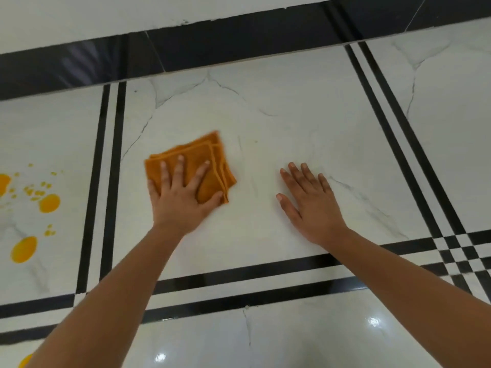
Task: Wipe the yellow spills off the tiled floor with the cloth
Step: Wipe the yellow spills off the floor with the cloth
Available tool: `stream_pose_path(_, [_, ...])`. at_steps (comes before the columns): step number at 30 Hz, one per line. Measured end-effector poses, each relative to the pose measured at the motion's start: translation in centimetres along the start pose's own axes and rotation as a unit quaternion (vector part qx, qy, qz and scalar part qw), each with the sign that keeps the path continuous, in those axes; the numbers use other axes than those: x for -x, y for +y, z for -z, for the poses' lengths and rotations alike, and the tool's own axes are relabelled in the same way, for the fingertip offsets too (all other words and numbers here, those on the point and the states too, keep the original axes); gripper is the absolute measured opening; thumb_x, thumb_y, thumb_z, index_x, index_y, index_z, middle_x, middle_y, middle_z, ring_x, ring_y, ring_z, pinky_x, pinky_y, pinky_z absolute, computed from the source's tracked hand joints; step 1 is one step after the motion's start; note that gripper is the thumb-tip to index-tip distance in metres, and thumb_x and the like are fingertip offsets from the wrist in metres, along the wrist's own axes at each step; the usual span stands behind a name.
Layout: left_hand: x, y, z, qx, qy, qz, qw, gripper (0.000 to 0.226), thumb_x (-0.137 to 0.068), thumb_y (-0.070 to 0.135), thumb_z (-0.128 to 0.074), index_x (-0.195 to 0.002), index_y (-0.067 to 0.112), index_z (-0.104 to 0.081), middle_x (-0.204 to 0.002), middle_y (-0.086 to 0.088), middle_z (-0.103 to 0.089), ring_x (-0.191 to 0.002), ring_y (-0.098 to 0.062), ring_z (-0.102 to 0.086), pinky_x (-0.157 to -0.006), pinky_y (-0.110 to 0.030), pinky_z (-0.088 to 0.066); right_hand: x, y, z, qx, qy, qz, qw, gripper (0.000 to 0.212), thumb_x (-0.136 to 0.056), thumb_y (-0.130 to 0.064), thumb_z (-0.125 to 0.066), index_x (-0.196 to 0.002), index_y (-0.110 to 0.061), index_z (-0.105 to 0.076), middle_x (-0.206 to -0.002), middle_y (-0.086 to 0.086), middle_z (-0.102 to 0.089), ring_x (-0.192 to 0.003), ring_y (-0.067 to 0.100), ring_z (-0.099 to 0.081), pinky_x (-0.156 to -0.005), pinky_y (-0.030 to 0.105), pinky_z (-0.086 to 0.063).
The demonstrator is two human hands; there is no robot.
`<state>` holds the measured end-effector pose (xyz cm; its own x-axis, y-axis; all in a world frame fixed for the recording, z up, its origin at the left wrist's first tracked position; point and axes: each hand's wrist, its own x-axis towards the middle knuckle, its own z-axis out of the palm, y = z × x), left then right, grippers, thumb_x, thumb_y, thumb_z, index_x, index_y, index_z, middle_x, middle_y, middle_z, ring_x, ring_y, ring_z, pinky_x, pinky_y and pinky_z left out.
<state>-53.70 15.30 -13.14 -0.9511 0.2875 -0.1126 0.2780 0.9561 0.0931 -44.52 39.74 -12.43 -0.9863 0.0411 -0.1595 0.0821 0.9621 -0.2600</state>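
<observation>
A folded orange cloth (210, 166) lies flat on a white marble-look floor tile (292, 123). My left hand (180, 197) presses down on it with fingers spread over its near half. My right hand (310, 203) rests flat on the bare tile to the right, fingers apart, holding nothing. Yellow spills sit on the neighbouring tile at the far left: a round blob (50, 203), an oval blob (24, 248), a patch at the frame edge (4, 183) and several small droplets (36, 191). Another yellow patch (25, 361) shows at the bottom left, beside my left forearm.
Double black stripes (106, 181) separate the cloth's tile from the spill tile, and similar stripes (239, 285) run across near me and on the right. A black skirting band (212, 46) and a white wall bound the floor at the far side.
</observation>
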Motion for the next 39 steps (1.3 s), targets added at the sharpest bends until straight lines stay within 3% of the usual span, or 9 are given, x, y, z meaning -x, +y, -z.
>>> stream_pose_path(2, [1.7,0.3,0.0,0.010,-0.022,0.023,0.999,0.080,-0.066,0.084,-0.007,-0.136,0.054,0.016,-0.157,-0.003,0.009,-0.142,-0.036,0.012,-0.110,-0.059,0.004,0.4,-1.4,-0.1,0.007,-0.020,0.042,0.999,0.081,-0.080,-0.065,0.013,-0.148,-0.025,-0.003,-0.158,-0.004,-0.002,-0.141,0.009,0.010,-0.112,0.030,0.012])
stream_pose_path(4, [6.2,0.3,-0.4,0.004,-0.035,-0.047,0.998,0.080,-0.068,0.085,-0.009,-0.137,0.053,0.017,-0.156,-0.002,0.013,-0.141,-0.036,0.017,-0.109,-0.059,0.005,0.5,-3.4,0.1,0.015,-0.034,0.087,0.996,0.085,-0.078,-0.066,0.019,-0.149,-0.025,-0.004,-0.158,-0.003,-0.003,-0.141,0.009,0.010,-0.112,0.031,0.010])
stream_pose_path(7, [11.4,-1.1,-0.3,0.011,-0.044,-0.064,0.997,0.081,-0.071,0.085,-0.008,-0.142,0.050,0.006,-0.156,0.000,0.007,-0.142,-0.034,0.011,-0.110,-0.058,0.001,0.6,-7.2,0.4,-0.032,-0.043,0.074,0.996,0.068,-0.092,-0.059,-0.009,-0.148,-0.022,-0.016,-0.157,0.000,-0.015,-0.145,0.016,-0.007,-0.115,0.031,-0.004])
stream_pose_path(11, [13.3,-2.2,0.1,0.079,-0.054,-0.007,0.995,0.083,-0.070,0.084,-0.010,-0.141,0.047,0.014,-0.155,0.008,0.012,-0.142,-0.020,0.018,-0.112,-0.047,0.009,0.8,-13.4,-0.5,-0.111,-0.044,-0.053,0.991,0.059,-0.090,-0.053,-0.044,-0.137,-0.018,-0.038,-0.135,0.008,-0.045,-0.124,0.025,-0.039,-0.099,0.038,-0.035])
stream_pose_path(18, [14.4,-4.3,2.5,0.188,-0.020,0.086,0.978,0.067,-0.091,0.060,-0.026,-0.148,0.033,0.000,-0.158,0.004,0.000,-0.144,-0.018,0.005,-0.114,-0.042,0.005,-0.1,-18.8,0.9,-0.331,-0.113,-0.283,0.893,0.045,-0.089,-0.026,-0.061,-0.125,-0.007,-0.040,-0.124,0.016,-0.054,-0.113,0.033,-0.054,-0.095,0.041,-0.045])
stream_pose_path(22, [15.7,-6.9,4.6,0.207,0.018,0.121,0.971,0.062,-0.094,0.055,-0.023,-0.148,0.031,-0.002,-0.158,0.003,-0.003,-0.144,-0.016,0.004,-0.115,-0.041,0.003,0.9,-20.5,3.8,-0.418,-0.092,-0.266,0.864,0.026,-0.091,-0.014,-0.055,-0.113,0.000,-0.058,-0.116,0.022,-0.059,-0.106,0.035,-0.057,-0.092,0.042,-0.047])
stream_pose_path(30, [21.3,-12.4,6.4,0.191,0.031,0.214,0.957,0.060,-0.096,0.051,-0.022,-0.149,0.028,-0.004,-0.158,-0.001,-0.005,-0.144,-0.019,0.004,-0.115,-0.043,0.001,3.1,-28.2,8.1,-0.255,-0.082,-0.001,0.964,0.010,-0.085,-0.012,-0.056,-0.078,-0.007,-0.057,-0.064,0.005,-0.044,-0.065,0.019,-0.046,-0.059,0.026,-0.035])
stream_pose_path(35, [26.0,-13.7,5.6,0.202,0.033,0.269,0.941,0.060,-0.095,0.051,-0.023,-0.148,0.028,-0.008,-0.158,0.000,-0.006,-0.144,-0.018,0.003,-0.115,-0.043,0.001,6.4,-32.7,3.2,-0.206,-0.266,0.020,0.941,0.026,-0.089,-0.034,-0.058,-0.106,-0.014,-0.062,-0.094,0.002,-0.057,-0.091,0.020,-0.054,-0.072,0.033,-0.048])
stream_pose_path(39, [30.6,-14.1,3.6,0.167,0.020,0.285,0.943,0.060,-0.095,0.051,-0.020,-0.149,0.028,-0.003,-0.158,0.002,-0.001,-0.144,-0.016,0.007,-0.115,-0.042,0.003,7.0,-33.3,-2.0,-0.095,-0.139,0.033,0.985,0.053,-0.094,-0.045,-0.041,-0.137,-0.014,-0.040,-0.142,0.013,-0.041,-0.132,0.032,-0.036,-0.106,0.047,-0.035])
